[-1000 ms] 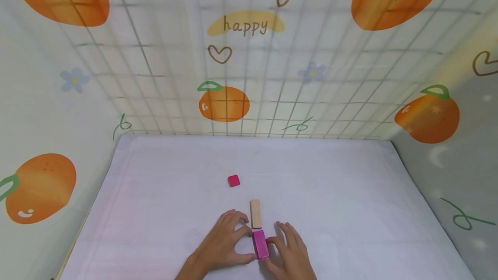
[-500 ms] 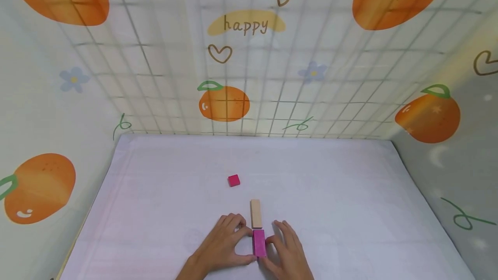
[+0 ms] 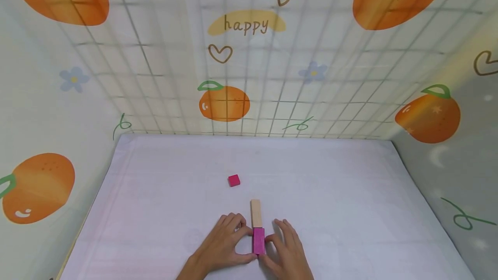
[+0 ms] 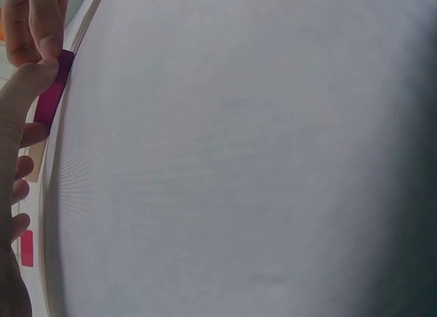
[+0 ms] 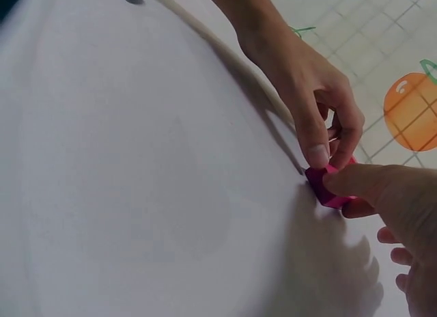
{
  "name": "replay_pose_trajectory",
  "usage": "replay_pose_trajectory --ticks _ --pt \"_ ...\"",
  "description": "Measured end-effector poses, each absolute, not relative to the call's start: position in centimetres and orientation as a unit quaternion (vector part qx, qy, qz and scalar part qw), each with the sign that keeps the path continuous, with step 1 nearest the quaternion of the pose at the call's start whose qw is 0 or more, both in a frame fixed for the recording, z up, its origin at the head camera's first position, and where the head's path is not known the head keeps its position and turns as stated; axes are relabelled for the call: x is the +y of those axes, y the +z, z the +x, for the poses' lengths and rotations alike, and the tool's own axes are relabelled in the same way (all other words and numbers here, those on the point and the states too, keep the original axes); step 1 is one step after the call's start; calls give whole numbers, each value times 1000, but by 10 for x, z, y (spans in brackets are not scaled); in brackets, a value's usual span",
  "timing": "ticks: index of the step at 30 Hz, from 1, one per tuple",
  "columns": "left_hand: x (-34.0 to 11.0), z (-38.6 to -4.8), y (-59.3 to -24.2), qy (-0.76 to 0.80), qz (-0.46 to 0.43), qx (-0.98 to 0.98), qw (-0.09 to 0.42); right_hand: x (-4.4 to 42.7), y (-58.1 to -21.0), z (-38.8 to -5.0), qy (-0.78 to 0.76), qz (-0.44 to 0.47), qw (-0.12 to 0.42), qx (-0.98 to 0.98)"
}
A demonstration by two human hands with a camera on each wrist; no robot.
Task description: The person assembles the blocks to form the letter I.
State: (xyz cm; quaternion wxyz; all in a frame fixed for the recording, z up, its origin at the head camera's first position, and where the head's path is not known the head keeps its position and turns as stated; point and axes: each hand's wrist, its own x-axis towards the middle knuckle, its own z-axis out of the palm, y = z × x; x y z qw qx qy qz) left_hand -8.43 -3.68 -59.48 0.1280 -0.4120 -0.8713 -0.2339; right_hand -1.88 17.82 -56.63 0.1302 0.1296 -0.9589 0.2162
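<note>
A magenta rectangular block (image 3: 258,241) lies in line with a plain wooden block (image 3: 255,213), its far end against the wooden block's near end in the head view. My left hand (image 3: 223,243) holds the magenta block from the left, index finger near the far corner and thumb near the close one. From the right, my right hand (image 3: 288,249) grips the same block with thumb and index finger. The right wrist view shows both thumbs at one end of the magenta block (image 5: 319,186). In the left wrist view, fingers partly cover the magenta block (image 4: 49,102).
Farther back on the white-covered table (image 3: 330,185), a small red cube (image 3: 234,180) sits slightly left of the blocks. A printed curtain (image 3: 167,64) with oranges and grid lines hangs behind the table and along both sides.
The magenta block was tilted and slightly apart from the wooden block. Both hands have straightened it and slid it forward against the wooden block's end. The wooden block and red cube look unmoved.
</note>
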Motion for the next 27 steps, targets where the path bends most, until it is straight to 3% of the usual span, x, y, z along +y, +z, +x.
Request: replay_pose_trajectory --ticks 9,17,27 --pt "-36 -85 -594 -235 -409 -873 125 177 -558 -18 209 105 79 -969" --pt "-36 -86 -596 -235 -413 -869 135 179 -561 -19 203 117 97 -967" --pt "-42 -93 -594 -249 -392 -878 119 178 -554 -19 204 86 57 -973"
